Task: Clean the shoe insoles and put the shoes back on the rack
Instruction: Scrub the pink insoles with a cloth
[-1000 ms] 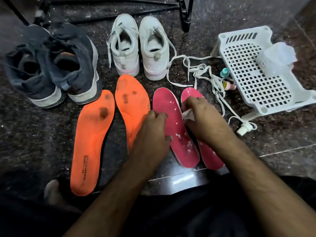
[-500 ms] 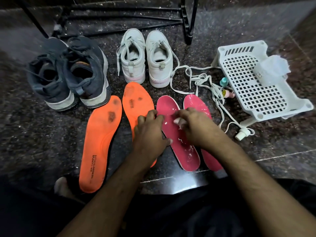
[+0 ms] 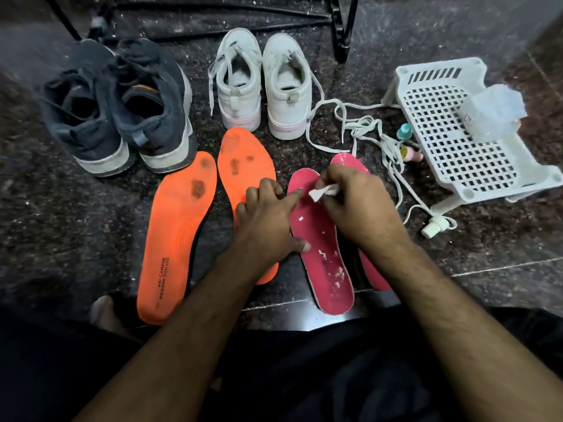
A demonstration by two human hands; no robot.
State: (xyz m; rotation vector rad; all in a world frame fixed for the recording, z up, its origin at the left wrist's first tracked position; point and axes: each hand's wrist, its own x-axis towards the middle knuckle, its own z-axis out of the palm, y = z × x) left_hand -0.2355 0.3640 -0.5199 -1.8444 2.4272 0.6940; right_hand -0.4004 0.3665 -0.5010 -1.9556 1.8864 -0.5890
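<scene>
Two orange insoles with dark stains lie on the floor, and two pink insoles to their right. The left pink insole is flecked with white bits. My left hand rests on it with the index finger and thumb stretched onto its surface, over the second orange insole. My right hand pinches a small white wipe against the insole's toe end and covers much of the right pink insole. A dark grey pair of shoes and a white pair stand behind.
A white plastic basket lies at the right with a clear packet on it. Loose white laces, two small bottles and a white cap lie beside it. Black rack legs stand at the back.
My right hand slid from the right pink insole onto the left one's toe end with the wipe. My left hand's index finger stretched out onto that insole.
</scene>
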